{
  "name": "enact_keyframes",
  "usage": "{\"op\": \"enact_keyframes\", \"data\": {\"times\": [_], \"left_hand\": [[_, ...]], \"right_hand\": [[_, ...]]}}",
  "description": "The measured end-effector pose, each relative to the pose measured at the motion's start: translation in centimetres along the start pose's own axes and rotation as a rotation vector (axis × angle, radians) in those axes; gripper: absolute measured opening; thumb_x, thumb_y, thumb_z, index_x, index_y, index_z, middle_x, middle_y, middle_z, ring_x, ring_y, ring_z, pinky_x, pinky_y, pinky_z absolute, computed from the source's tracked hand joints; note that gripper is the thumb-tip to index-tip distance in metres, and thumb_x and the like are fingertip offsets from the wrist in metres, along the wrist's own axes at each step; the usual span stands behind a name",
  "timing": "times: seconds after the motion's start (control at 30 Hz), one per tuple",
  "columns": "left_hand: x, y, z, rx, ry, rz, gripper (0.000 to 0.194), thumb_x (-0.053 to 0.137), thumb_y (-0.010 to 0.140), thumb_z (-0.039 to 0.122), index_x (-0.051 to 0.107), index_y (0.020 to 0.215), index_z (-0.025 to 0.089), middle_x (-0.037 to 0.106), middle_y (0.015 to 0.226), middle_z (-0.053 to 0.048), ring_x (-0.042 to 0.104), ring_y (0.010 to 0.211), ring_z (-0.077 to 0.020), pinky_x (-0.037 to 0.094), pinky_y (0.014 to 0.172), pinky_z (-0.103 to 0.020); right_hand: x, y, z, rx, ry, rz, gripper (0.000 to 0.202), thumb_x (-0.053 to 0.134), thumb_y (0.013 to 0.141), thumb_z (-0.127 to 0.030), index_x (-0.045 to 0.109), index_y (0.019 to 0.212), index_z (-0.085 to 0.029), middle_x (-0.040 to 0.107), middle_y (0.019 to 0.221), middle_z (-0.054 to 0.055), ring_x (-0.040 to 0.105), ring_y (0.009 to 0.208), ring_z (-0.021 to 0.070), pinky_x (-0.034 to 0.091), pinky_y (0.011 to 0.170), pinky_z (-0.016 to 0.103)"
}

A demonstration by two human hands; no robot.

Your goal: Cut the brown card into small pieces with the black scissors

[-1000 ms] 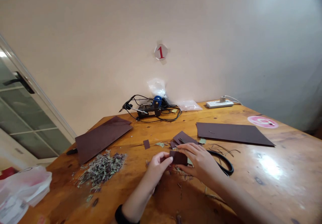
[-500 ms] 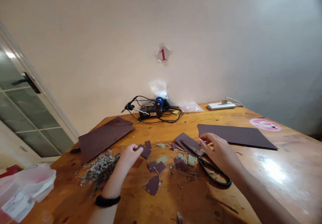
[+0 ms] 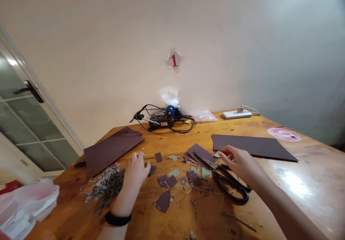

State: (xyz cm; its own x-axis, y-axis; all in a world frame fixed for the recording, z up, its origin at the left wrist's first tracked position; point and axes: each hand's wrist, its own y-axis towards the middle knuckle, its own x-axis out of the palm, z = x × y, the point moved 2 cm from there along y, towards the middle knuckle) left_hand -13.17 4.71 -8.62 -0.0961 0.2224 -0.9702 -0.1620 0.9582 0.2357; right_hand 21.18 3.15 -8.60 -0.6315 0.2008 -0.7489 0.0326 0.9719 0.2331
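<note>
My left hand hovers low over the table with its fingers bent and apart. A dark brown paper scrap shows just beyond its thumb, and the dried flower bunch lies to its left. My right hand has thumb and fingers pinched together at a small pale green paper scrap. Under and in front of that hand lie black-handled scissors, blades pointing up and left across a brown paper piece. More brown scraps and green scraps are scattered between my hands.
Large brown sheets lie at the left and right. Against the wall are a black device with cables, a clear plastic bag and a power strip. A white plastic bag is at the near left.
My left hand has let go of the brown scrap, its fingers spreading and shifting slightly left. A green scrap now shows at my right fingertips, and the scissors have shifted slightly.
</note>
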Motion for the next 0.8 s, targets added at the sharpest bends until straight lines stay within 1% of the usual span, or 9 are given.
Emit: {"op": "enact_keyframes", "data": {"times": [0.1, 0.2, 0.27, 0.4, 0.5, 0.57, 0.63, 0.73, 0.8], "left_hand": [[0.1, 0.0, 0.3, 0.058, -0.046, -0.052, 0.025, 0.048, 0.088, 0.023, 0.058, 0.108, 0.011, 0.056, 0.109, -0.014, 0.058, 0.103, -0.0251, 0.043, 0.087, -0.031], [0.6, 0.0, 0.4, 0.097, -0.003, -0.194, 0.024, 0.051, 0.086, 0.022, 0.063, 0.103, 0.009, 0.059, 0.106, -0.016, 0.059, 0.104, -0.0264, 0.043, 0.087, -0.031], [0.8, -0.1, 0.5, 0.1, 0.024, -0.261, 0.026, 0.052, 0.087, 0.023, 0.064, 0.103, 0.008, 0.061, 0.105, -0.017, 0.06, 0.102, -0.0271, 0.044, 0.087, -0.031], [0.3, -0.4, 1.0, 0.093, 0.056, -0.275, 0.029, 0.052, 0.086, 0.023, 0.063, 0.107, 0.006, 0.061, 0.108, -0.02, 0.06, 0.103, -0.03, 0.044, 0.087, -0.033], [-0.4, -0.9, 1.6, 0.081, 0.09, -0.285, 0.029, 0.05, 0.087, 0.022, 0.063, 0.107, 0.005, 0.06, 0.109, -0.021, 0.058, 0.106, -0.0311, 0.045, 0.086, -0.034], [-0.8, -1.2, 1.9, 0.072, 0.106, -0.291, 0.029, 0.048, 0.089, 0.022, 0.062, 0.109, 0.005, 0.059, 0.11, -0.02, 0.058, 0.107, -0.0305, 0.045, 0.086, -0.033], [-1.0, -1.4, 2.0, 0.064, 0.112, -0.296, 0.03, 0.048, 0.089, 0.022, 0.061, 0.11, 0.006, 0.058, 0.111, -0.02, 0.057, 0.109, -0.0298, 0.046, 0.086, -0.033], [-1.1, -1.5, 1.9, 0.054, 0.106, -0.295, 0.03, 0.047, 0.089, 0.022, 0.061, 0.111, 0.007, 0.058, 0.112, -0.019, 0.056, 0.11, -0.0299, 0.046, 0.086, -0.034], [-1.0, -1.6, 1.8, 0.053, 0.09, -0.297, 0.03, 0.047, 0.089, 0.021, 0.06, 0.111, 0.006, 0.058, 0.112, -0.02, 0.056, 0.11, -0.0306, 0.047, 0.086, -0.035]], "right_hand": [[-0.2, 0.0, 0.0, -0.014, 0.028, 0.015, 0.029, 0.043, 0.082, -0.045, 0.061, 0.08, -0.023, 0.07, 0.076, 0.007, 0.064, 0.069, 0.0233, 0.043, 0.06, 0.032], [-0.6, 0.0, -0.1, -0.016, 0.043, 0.016, 0.029, 0.044, 0.081, -0.046, 0.061, 0.08, -0.023, 0.07, 0.075, 0.006, 0.065, 0.068, 0.0227, 0.044, 0.06, 0.032], [-1.1, 0.1, -0.1, -0.004, 0.023, 0.002, 0.027, 0.045, 0.08, -0.045, 0.06, 0.078, -0.022, 0.07, 0.075, 0.007, 0.065, 0.068, 0.0227, 0.044, 0.061, 0.031], [-1.4, 0.1, 0.5, 0.072, -0.074, -0.084, 0.021, 0.049, 0.08, -0.04, 0.06, 0.076, -0.022, 0.071, 0.076, 0.006, 0.066, 0.072, 0.0233, 0.043, 0.06, 0.03], [-0.8, -0.2, 1.3, 0.099, -0.151, -0.176, 0.018, 0.055, 0.077, -0.037, 0.059, 0.086, -0.021, 0.072, 0.076, 0.006, 0.066, 0.069, 0.0224, 0.04, 0.055, 0.027], [-0.2, -0.4, 1.6, 0.105, -0.201, -0.235, 0.031, 0.061, 0.072, -0.035, 0.058, 0.099, -0.019, 0.072, 0.08, 0.007, 0.066, 0.067, 0.0233, 0.039, 0.053, 0.027], [0.4, -0.7, 1.6, 0.102, -0.254, -0.314, 0.044, 0.064, 0.069, -0.031, 0.057, 0.11, -0.016, 0.073, 0.089, 0.011, 0.067, 0.076, 0.0272, 0.041, 0.058, 0.029], [0.8, -1.1, 0.8, 0.113, -0.333, -0.406, 0.061, 0.061, 0.069, -0.023, 0.049, 0.127, -0.009, 0.07, 0.102, 0.018, 0.066, 0.09, 0.0322, 0.044, 0.066, 0.033], [0.8, -1.2, 0.3, 0.135, -0.369, -0.435, 0.07, 0.059, 0.069, -0.02, 0.042, 0.135, -0.006, 0.069, 0.105, 0.02, 0.066, 0.089, 0.0323, 0.044, 0.067, 0.033]]}}
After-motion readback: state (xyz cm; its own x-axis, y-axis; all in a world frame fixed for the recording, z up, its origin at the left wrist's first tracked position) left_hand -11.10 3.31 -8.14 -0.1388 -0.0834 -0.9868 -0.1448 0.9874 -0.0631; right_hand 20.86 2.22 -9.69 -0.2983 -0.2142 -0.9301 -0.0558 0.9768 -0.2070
